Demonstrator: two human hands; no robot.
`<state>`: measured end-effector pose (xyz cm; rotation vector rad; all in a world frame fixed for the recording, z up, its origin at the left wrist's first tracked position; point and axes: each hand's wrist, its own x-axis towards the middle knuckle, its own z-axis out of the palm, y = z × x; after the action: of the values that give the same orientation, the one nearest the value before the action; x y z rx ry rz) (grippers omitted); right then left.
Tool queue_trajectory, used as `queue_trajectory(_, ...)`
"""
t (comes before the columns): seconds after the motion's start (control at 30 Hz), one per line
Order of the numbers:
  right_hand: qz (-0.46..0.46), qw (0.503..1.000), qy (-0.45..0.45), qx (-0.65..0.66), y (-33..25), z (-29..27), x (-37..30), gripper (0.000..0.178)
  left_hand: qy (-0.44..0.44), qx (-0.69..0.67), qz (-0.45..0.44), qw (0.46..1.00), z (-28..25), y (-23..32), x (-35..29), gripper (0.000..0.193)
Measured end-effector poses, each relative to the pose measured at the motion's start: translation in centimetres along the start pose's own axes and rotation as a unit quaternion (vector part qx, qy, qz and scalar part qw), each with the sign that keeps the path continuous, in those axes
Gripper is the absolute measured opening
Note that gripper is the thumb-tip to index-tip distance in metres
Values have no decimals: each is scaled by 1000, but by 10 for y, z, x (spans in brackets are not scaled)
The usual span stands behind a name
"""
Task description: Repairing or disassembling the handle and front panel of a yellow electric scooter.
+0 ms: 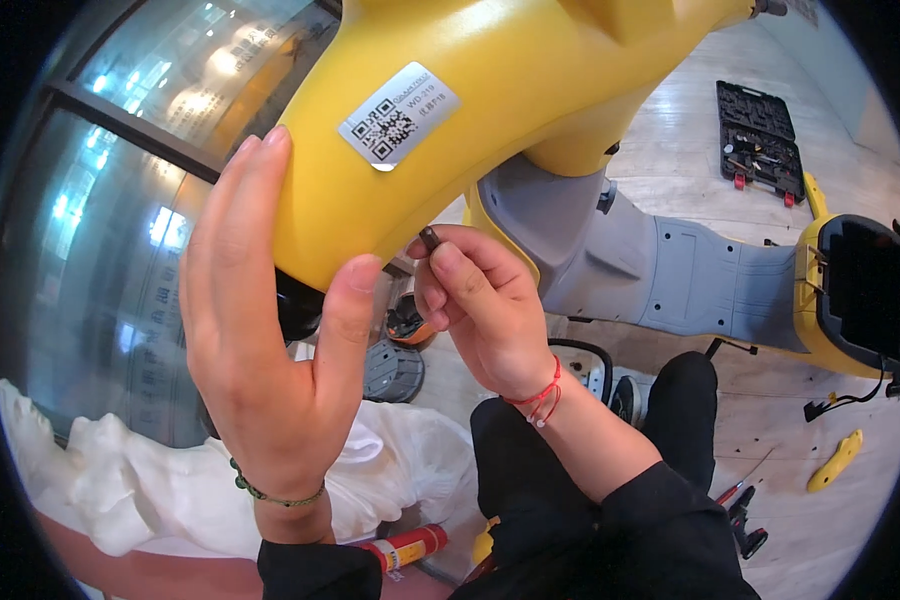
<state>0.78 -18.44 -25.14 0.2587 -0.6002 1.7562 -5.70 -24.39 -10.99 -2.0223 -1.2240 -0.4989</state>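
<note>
My left hand (pixel 260 310) lies along the lower left edge of a glossy yellow scooter body panel (pixel 510 110). Its fingers are stretched out, with the thumb apart. A silver sticker (pixel 400 117) sits on the panel above it. Just below the panel's lower edge, my right hand (pixel 490 310) pinches a small dark cylindrical piece (pixel 429 238) between thumb and index finger. Its exact kind is too small to tell. Under the panel, a rounded black part (pixel 297 305) is partly hidden by my left hand.
The scooter's grey footboard (pixel 705 280) extends right. An open black tool case (pixel 760 145) lies beyond. A yellow curved part (pixel 835 462) and a screwdriver (pixel 735 490) are on the floor. A red fire extinguisher (pixel 410 547), white sheeting (pixel 410 460) and a grey container (pixel 393 372) are below.
</note>
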Motion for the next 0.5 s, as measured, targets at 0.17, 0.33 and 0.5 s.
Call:
queue_trajectory(0.17, 0, 999, 34, -43, -3, -4, -1, 25, -1, -26, -10, 1000, 6, 1, -1, 44)
queue_trajectory(0.33, -6, 1000, -4, 10, 5, -4, -1, 25, -19, -25, -29, 999, -5, 1, 0, 48)
queue_trajectory(0.5, -14, 998, -8, 59, 3, -10, -4, 25, -51, -77, -32, 995, -13, -6, 12, 54)
